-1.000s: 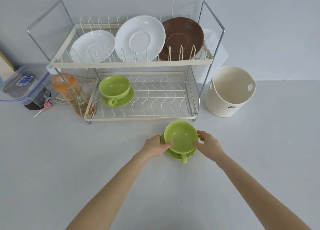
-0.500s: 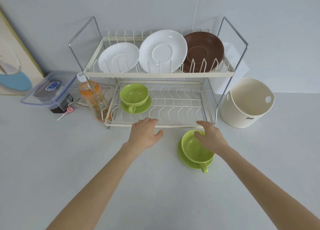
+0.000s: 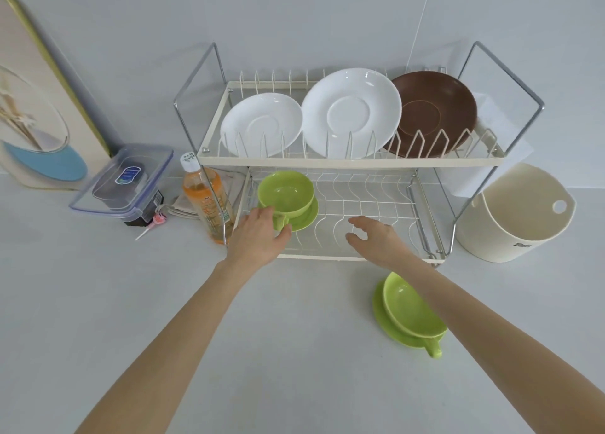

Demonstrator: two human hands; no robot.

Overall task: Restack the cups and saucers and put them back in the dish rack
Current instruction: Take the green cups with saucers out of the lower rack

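Observation:
A green cup [image 3: 286, 193] sits on a green saucer [image 3: 307, 216] at the left of the dish rack's lower shelf [image 3: 370, 201]. My left hand [image 3: 258, 237] reaches in at its front, fingers touching the cup's handle and the saucer's edge. My right hand [image 3: 376, 237] hovers open over the bare wires in the middle of that shelf. A second green cup [image 3: 409, 306] rests on its saucer [image 3: 381, 315] on the counter in front of the rack, partly behind my right forearm.
The upper shelf holds two white saucers [image 3: 262, 124] [image 3: 352, 112] and a brown one [image 3: 432, 112]. A cream bucket [image 3: 517, 214] stands right of the rack. An orange drink bottle [image 3: 206, 201], a clear lidded box [image 3: 126, 178] and a lollipop [image 3: 152, 225] are on the left.
Both hands left the cup and saucer on the counter and moved forward into the rack's lower shelf. The left hand now touches the cup stack there.

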